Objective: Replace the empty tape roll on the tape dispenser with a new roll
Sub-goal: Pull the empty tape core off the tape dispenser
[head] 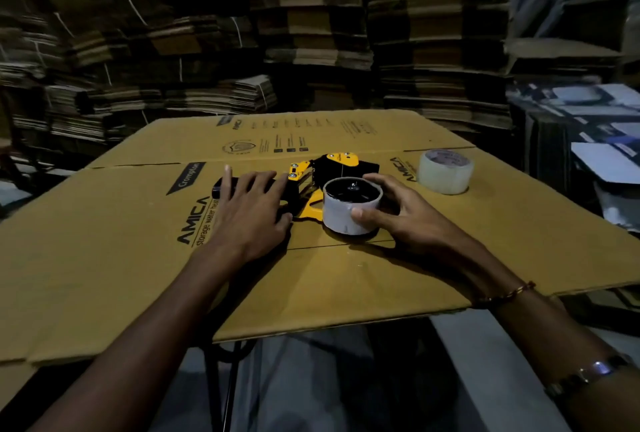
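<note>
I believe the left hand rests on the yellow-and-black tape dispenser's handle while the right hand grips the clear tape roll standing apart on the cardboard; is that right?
Not quite: the head view shows the right hand gripping the pale roll mounted on the yellow-and-black tape dispenser; the clear tape roll stands untouched. The rest holds.

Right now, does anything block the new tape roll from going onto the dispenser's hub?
Yes. The whitish empty tape core occupies the hub of the black-and-yellow tape dispenser, gripped by the right hand. The clear new roll lies apart.
</note>
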A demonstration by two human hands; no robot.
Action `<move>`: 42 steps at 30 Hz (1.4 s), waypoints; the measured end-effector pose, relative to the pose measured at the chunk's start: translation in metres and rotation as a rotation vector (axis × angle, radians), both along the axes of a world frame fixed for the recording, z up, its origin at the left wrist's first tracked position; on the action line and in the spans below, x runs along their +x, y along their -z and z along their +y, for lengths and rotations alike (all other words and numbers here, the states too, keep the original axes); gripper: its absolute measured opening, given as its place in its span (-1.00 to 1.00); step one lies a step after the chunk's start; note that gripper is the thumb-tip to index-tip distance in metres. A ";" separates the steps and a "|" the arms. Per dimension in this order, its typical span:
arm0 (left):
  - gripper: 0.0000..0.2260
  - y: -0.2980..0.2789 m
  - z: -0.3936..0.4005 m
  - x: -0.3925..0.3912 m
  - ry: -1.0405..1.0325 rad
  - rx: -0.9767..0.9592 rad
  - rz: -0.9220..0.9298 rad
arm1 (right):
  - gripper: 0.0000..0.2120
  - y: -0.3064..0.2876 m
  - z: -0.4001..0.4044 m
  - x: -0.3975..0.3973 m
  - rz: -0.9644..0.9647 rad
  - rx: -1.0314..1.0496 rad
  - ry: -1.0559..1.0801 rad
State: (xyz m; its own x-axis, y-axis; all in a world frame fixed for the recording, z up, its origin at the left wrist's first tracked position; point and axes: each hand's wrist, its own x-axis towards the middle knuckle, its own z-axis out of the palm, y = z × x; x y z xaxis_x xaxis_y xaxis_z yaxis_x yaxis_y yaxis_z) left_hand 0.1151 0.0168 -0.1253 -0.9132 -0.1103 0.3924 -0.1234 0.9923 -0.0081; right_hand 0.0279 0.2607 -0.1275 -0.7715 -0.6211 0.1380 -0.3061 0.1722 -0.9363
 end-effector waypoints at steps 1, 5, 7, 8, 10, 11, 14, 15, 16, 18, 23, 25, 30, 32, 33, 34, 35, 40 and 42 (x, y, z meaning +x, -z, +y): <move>-0.38 0.000 0.003 0.004 0.000 0.017 -0.004 | -0.39 0.000 0.002 0.004 0.005 -0.008 -0.005; -0.33 0.001 0.013 0.018 0.021 0.115 0.052 | -0.34 0.000 0.007 0.012 0.057 0.035 0.028; -0.30 0.002 0.017 0.021 0.035 0.152 0.082 | -0.31 -0.002 0.005 0.016 0.089 0.069 0.053; -0.28 0.003 0.018 0.022 0.042 0.168 0.084 | -0.31 -0.003 0.003 0.019 0.103 0.074 0.059; -0.24 0.006 0.020 0.023 0.051 0.209 0.086 | -0.35 -0.004 -0.003 0.025 0.116 0.065 0.062; -0.24 0.007 0.020 0.024 0.050 0.227 0.097 | -0.38 -0.003 -0.006 0.027 0.131 0.060 0.067; -0.25 0.010 0.022 0.027 0.038 0.225 0.158 | -0.40 -0.001 -0.010 0.029 0.164 0.067 0.086; -0.27 0.010 0.023 0.029 0.033 0.208 0.179 | -0.38 -0.002 -0.008 0.028 0.160 0.074 0.079; -0.29 0.010 0.024 0.031 0.027 0.186 0.202 | -0.33 -0.003 -0.006 0.026 0.163 0.085 0.062; -0.34 0.012 0.023 0.035 0.016 0.159 0.249 | -0.28 -0.004 -0.002 0.025 0.195 0.104 0.003; -0.35 0.008 0.011 0.041 0.005 0.187 0.292 | -0.22 -0.006 -0.002 0.029 0.360 0.125 -0.055; -0.20 0.001 0.003 0.038 -0.004 0.180 0.223 | -0.18 -0.005 -0.002 0.029 0.405 0.129 -0.059; -0.02 -0.027 -0.005 0.026 0.062 0.365 -0.071 | -0.14 -0.003 -0.004 0.027 0.527 0.150 -0.023; -0.08 -0.026 -0.002 0.027 0.082 0.456 -0.042 | -0.15 -0.001 -0.005 0.023 0.601 0.178 0.024; -0.12 -0.022 0.000 0.029 0.080 0.461 0.012 | -0.15 0.000 -0.005 0.022 0.651 0.202 0.053; -0.18 -0.017 0.003 0.032 0.069 0.448 0.078 | -0.15 0.001 -0.006 0.022 0.691 0.221 0.082; -0.24 -0.012 0.007 0.035 0.055 0.426 0.144 | -0.15 0.001 -0.006 0.022 0.717 0.233 0.106; -0.37 0.001 0.032 0.044 -0.021 0.302 0.306 | -0.05 0.003 -0.005 0.025 0.672 0.233 0.149; -0.42 0.007 0.035 0.042 -0.033 0.253 0.343 | 0.00 0.001 -0.005 0.029 0.550 0.196 0.133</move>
State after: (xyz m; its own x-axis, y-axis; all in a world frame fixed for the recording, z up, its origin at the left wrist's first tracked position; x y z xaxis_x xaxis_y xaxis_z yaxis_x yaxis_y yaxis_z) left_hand 0.1573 0.0518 -0.1318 -0.7291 -0.2692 0.6293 -0.1085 0.9532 0.2820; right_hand 0.0570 0.2553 -0.1284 -0.6923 -0.5783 0.4316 -0.7006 0.3956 -0.5938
